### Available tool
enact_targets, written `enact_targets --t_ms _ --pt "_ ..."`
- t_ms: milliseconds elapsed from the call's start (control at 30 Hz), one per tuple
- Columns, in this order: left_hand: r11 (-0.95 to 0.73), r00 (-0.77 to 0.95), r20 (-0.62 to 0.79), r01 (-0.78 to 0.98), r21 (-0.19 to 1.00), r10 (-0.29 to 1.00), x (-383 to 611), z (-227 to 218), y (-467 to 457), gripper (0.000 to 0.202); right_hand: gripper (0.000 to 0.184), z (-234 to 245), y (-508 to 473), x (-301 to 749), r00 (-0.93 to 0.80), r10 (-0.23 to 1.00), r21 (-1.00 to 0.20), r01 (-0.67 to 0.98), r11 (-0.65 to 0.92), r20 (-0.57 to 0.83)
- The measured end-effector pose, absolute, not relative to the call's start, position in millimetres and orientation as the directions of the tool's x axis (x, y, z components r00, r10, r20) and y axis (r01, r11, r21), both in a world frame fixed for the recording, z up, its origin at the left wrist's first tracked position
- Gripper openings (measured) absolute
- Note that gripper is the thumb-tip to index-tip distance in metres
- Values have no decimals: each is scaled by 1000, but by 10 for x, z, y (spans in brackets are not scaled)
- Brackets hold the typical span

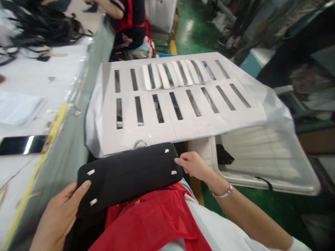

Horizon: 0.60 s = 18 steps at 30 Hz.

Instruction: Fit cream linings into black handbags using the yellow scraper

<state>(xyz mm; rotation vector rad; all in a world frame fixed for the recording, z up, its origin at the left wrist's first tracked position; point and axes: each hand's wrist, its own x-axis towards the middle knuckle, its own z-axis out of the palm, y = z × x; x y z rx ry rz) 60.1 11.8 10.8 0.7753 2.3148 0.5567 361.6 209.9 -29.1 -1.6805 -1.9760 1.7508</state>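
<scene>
No text, label, brand or number could be read. The black bag base, the white slotted board and the phone bore none; gold marks on the red cloth were blurred.

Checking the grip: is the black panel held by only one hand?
No: the left hand grips the black panel's left end, the right hand holds its right end.

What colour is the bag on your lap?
The bag is black with little white tabs; head view.

The bag is black with white tabs, the cloth red, the slotted board white.
</scene>
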Motion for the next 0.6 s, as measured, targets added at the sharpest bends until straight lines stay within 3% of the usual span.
enact_targets --t_ms 267,600 --pt "733 -531 -570 157 662 628 335 110 -19 40 52 -412 2160 3559 -338 662 -608 761 -226 -669" --pt "613 -559 -458 117 782 691 270 -115 -155 39 50 -255 1993 3424 -270 745 -597 775 -208 -610"
